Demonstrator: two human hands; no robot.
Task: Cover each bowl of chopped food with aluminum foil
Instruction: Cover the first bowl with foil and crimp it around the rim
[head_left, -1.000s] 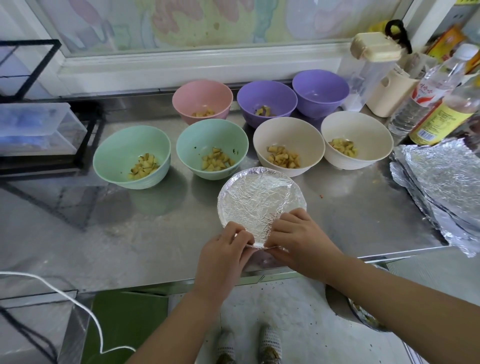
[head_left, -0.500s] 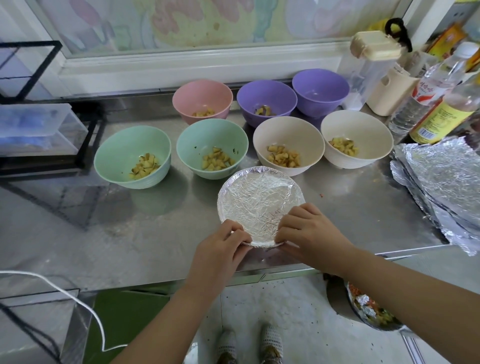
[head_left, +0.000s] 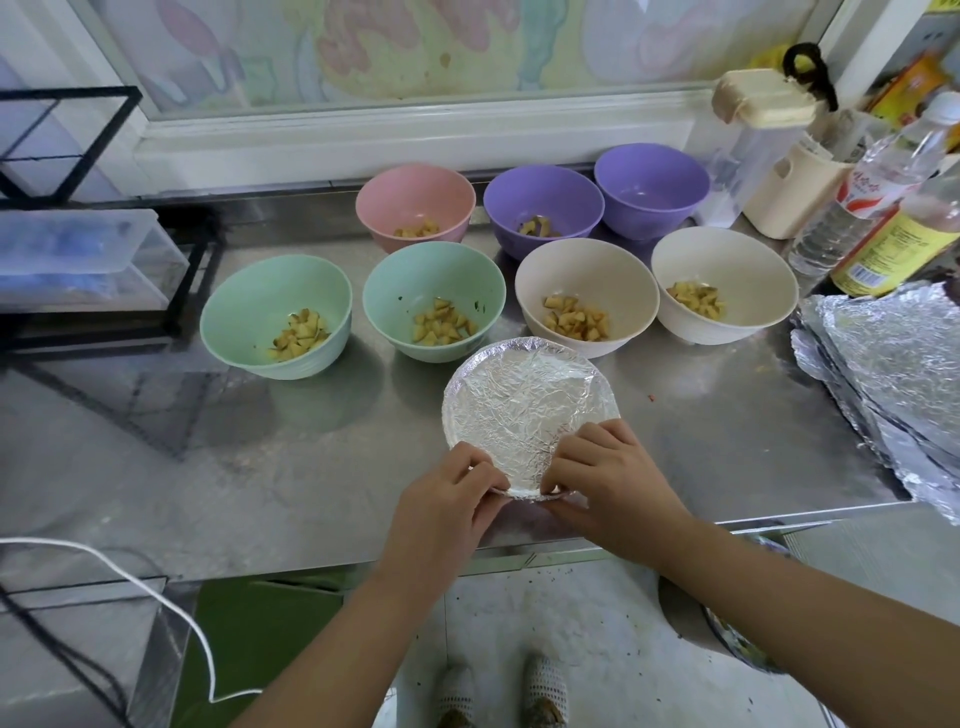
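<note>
We see a foil-covered bowl (head_left: 524, 410) standing on the steel counter (head_left: 260, 467), close to its near edge and just in front of the row of open bowls. The foil lies crinkled and flat across the top and is folded down around the rim.

Both grips are bare hands working at the bowl's near rim. The left grip (head_left: 441, 499) has its fingers curled and pinches the foil edge at the near-left of the rim. The right grip (head_left: 608, 483) is likewise curled, pinching the foil edge at the near-right, its knuckles resting over the covered top. The two grips are just beside each other.

Behind it, we count four uncovered bowls in a row: two green bowls (head_left: 275, 317), then two cream bowls (head_left: 587, 296), each holding yellowish chopped food. Farther back stand a pink bowl (head_left: 415, 200) and two purple bowls (head_left: 543, 208); the pink one and the nearer purple one show chopped pieces, and we cannot tell what the far purple one holds. A stack of foil sheets (head_left: 893, 374) lies on the counter at the right, with bottles (head_left: 883, 244) behind it.
</note>
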